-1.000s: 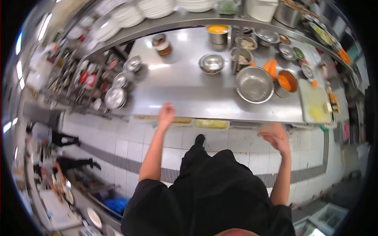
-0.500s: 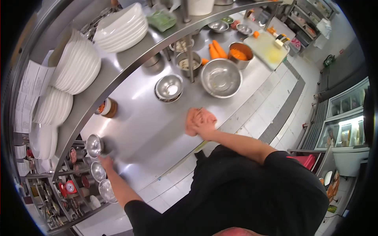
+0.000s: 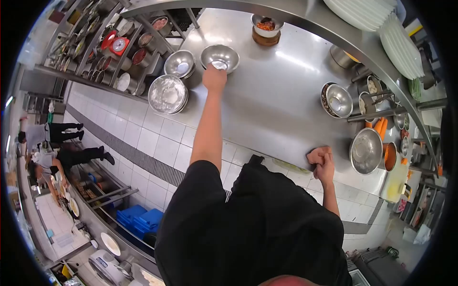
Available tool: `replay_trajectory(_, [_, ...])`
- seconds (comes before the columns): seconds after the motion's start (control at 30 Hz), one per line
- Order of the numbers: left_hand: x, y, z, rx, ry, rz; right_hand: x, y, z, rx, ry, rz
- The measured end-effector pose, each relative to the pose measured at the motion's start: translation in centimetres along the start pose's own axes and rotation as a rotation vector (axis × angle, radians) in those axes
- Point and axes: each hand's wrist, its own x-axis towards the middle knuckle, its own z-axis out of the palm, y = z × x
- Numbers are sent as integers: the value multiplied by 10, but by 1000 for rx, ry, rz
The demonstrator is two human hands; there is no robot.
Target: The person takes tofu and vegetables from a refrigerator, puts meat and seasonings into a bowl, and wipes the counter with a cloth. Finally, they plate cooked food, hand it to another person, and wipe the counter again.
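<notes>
My left hand (image 3: 214, 78) is closed at the near rim of a shiny metal bowl (image 3: 228, 52) on the steel table; its fingertips are partly hidden. Left of it stand another metal bowl (image 3: 179, 63) and a stacked bowl with white powder inside (image 3: 167, 94). My right hand (image 3: 325, 168) grips a pinkish, cloth-like piece (image 3: 316, 154) at the table's front edge. Further right are a small metal bowl (image 3: 339, 101) and a large metal bowl (image 3: 366, 150).
The steel table (image 3: 272, 95) has an overhead shelf with white plates (image 3: 405, 47). A bowl of orange food (image 3: 267, 25) stands at the back. Carrots (image 3: 380, 127) lie at the right. Two people (image 3: 47, 164) are beyond the floor at left.
The view has swung left. My left hand has moved onto the bowl's rim. My right hand, spread on the pinkish piece before, now has its fingers curled round it at the table edge.
</notes>
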Motion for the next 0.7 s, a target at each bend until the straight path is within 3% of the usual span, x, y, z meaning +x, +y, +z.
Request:
replay_trajectory(0.07, [-6, -7, -1, -53, 27, -88, 4, -4, -4, 121, 21, -15])
replay_trajectory(0.13, [-6, -12, 3, -159, 102, -118, 10, -6, -12, 723, -126, 380])
replay_trajectory(0.2, [-1, -16, 6, -212, 135, -128, 20, -9, -16, 794, -69, 301])
replay_trajectory(0.27, [7, -22, -1, -208, 87, 121, 32, -43, -45, 1002, -54, 266])
replay_trajectory(0.3, [5, -20, -8, -215, 82, 133, 39, -67, -63, 1001, -39, 271])
replay_trajectory(0.37, [-17, -2, -36, -122, 466, 473, 50, -101, -90, 1064, 68, 127])
replay_trajectory(0.47, [-62, 37, -85, -460, -142, 279, 76, -146, -113, 853, 177, -113])
replay_trajectory(0.53, [-113, 74, -112, -665, -416, 258, 95, -186, -116, 723, 158, -263])
replay_trajectory(0.57, [-142, 90, -119, -790, -583, 209, 104, -204, -101, 836, 123, -264])
replay_trajectory(0.6, [-167, 97, -116, -797, -611, 229, 114, -219, -97, 545, 105, -406])
replay_trajectory(0.63, [-187, 104, -113, -874, -669, 252, 128, -225, -69, 402, 216, -608])
replay_trajectory(0.67, [-195, 109, -111, -947, -725, 272, 127, -242, -58, 234, 282, -655])
replay_trajectory(0.7, [-191, 110, -112, -944, -734, 285, 124, -245, -39, 188, 150, -585])
